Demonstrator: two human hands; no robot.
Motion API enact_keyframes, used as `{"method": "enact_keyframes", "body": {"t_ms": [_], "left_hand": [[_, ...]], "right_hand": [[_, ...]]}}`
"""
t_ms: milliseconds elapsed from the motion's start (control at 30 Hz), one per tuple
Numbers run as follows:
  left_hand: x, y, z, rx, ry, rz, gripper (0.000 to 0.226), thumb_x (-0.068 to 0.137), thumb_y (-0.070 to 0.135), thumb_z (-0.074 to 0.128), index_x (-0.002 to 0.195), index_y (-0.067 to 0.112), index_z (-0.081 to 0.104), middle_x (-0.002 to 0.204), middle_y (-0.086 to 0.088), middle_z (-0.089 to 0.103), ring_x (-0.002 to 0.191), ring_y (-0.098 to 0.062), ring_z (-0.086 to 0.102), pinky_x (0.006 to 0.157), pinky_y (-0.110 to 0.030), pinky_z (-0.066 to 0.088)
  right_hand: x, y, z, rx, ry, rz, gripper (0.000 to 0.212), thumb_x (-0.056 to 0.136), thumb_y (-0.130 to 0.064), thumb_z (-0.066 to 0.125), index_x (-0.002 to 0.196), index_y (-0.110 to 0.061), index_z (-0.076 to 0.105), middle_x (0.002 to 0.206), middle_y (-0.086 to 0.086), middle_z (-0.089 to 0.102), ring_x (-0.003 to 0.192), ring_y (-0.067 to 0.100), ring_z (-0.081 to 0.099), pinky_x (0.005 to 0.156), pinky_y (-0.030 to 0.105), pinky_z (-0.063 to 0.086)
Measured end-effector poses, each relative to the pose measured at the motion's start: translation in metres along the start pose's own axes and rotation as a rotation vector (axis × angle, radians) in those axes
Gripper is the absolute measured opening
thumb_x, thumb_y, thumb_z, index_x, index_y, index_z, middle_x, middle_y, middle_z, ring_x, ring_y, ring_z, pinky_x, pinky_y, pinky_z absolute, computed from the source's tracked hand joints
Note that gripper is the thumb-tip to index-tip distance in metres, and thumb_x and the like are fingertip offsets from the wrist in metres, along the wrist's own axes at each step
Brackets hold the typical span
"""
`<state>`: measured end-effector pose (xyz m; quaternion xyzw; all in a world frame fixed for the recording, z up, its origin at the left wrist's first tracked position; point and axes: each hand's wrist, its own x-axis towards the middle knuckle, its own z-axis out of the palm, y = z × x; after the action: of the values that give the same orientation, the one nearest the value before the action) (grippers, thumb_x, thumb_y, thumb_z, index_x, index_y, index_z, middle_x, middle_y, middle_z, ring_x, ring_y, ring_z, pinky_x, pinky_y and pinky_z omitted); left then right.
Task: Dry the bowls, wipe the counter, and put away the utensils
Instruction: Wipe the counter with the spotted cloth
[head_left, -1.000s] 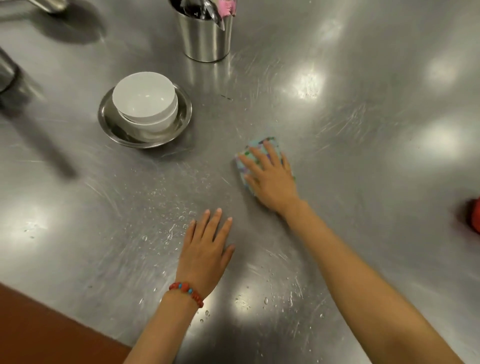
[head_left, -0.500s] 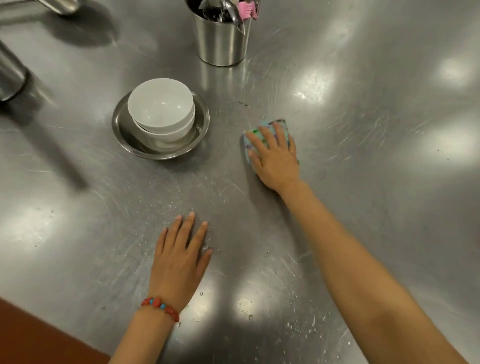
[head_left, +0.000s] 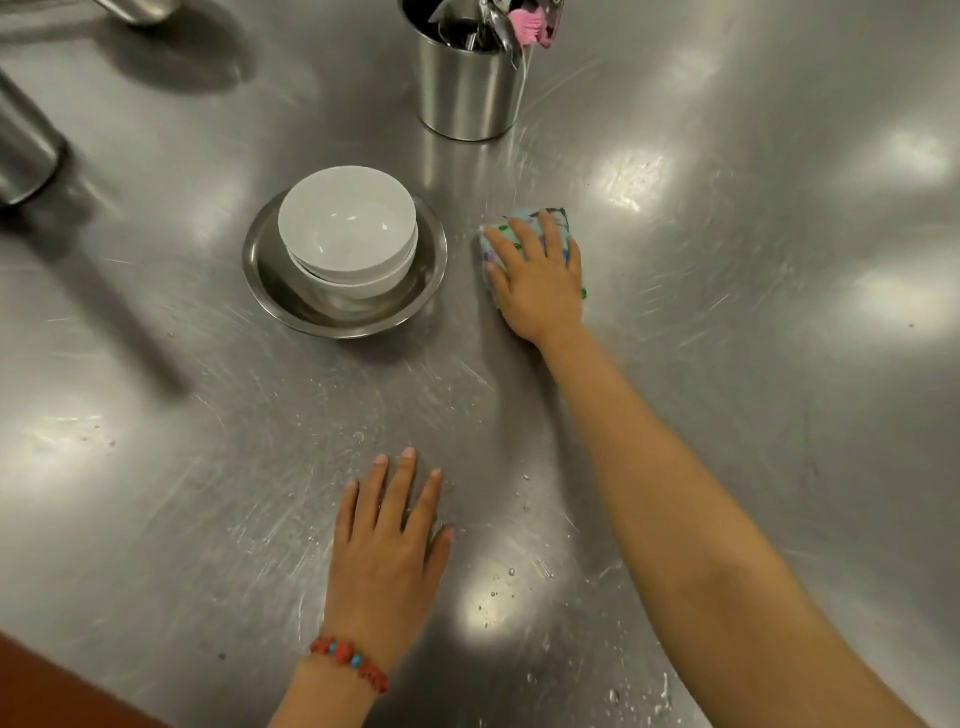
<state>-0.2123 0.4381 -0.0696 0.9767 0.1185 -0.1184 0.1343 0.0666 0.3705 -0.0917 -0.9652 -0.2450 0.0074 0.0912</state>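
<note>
Pressed flat under the right hand (head_left: 540, 280), fingers spread and straight, a patterned cloth (head_left: 524, 228) lies on the steel counter (head_left: 753, 415) just right of the white bowls (head_left: 348, 228) stacked in a metal dish (head_left: 415, 301); the left hand (head_left: 387, 556) rests open and flat nearer the edge, holding nothing; water droplets (head_left: 511, 574) speckle the scratched, glare-patched surface; behind, a utensil holder (head_left: 467, 88) is cut off at the top, its contents hard to make out.

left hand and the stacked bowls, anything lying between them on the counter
Nothing solid. In the head view the stretch between the left hand and the white bowls in their steel dish is bare steel counter with a few water droplets.
</note>
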Motion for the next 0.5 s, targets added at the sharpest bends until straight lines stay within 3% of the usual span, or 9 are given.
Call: {"method": "enact_keyframes", "body": {"t_ms": [133,233,300,433,500], "left_hand": [[0.0,0.002,-0.006,-0.024,-0.06,-0.002,0.067,0.097,0.041,0.009,0.111,0.006,0.064,0.12,-0.02,0.062,0.11,-0.041,0.058,0.09,-0.058,0.042],[-0.001,-0.002,-0.006,-0.028,-0.015,0.032,0.052,0.09,0.038,0.03,0.112,0.006,0.064,0.121,-0.02,0.062,0.11,-0.041,0.058,0.088,-0.058,0.044],[-0.001,-0.006,-0.004,-0.034,0.003,0.051,0.05,0.086,0.037,0.035,0.114,0.006,0.062,0.122,-0.02,0.06,0.112,-0.041,0.056,0.088,-0.059,0.043],[-0.009,-0.014,-0.007,-0.066,-0.001,0.003,0.068,0.096,0.045,0.01,0.117,0.005,0.06,0.125,-0.02,0.059,0.115,-0.041,0.054,0.09,-0.057,0.045],[-0.014,-0.019,-0.012,-0.089,0.017,-0.043,0.072,0.095,0.047,0.007,0.118,0.004,0.06,0.125,-0.022,0.058,0.116,-0.042,0.053,0.091,-0.057,0.045]], "right_hand": [[-0.048,-0.019,0.004,-0.01,-0.024,-0.213,0.046,0.096,-0.04,0.03,0.142,-0.032,0.03,0.154,-0.001,0.026,0.145,0.026,0.008,0.115,0.048,0.004],[-0.047,-0.009,-0.001,-0.001,-0.072,-0.285,0.046,0.096,-0.041,0.031,0.142,-0.034,0.029,0.154,-0.002,0.024,0.145,0.025,0.007,0.116,0.048,0.009],[-0.04,-0.007,-0.002,0.015,-0.078,-0.235,0.045,0.096,-0.042,0.032,0.141,-0.035,0.031,0.154,-0.003,0.024,0.145,0.024,0.007,0.114,0.051,0.013],[-0.053,-0.034,0.004,0.008,-0.028,-0.012,0.044,0.096,-0.042,0.03,0.14,-0.035,0.031,0.154,-0.002,0.023,0.144,0.027,0.006,0.108,0.057,0.017],[-0.079,-0.05,0.008,0.014,-0.034,-0.058,0.046,0.096,-0.042,0.028,0.141,-0.034,0.031,0.154,0.0,0.024,0.144,0.028,0.007,0.11,0.057,0.015]]}}
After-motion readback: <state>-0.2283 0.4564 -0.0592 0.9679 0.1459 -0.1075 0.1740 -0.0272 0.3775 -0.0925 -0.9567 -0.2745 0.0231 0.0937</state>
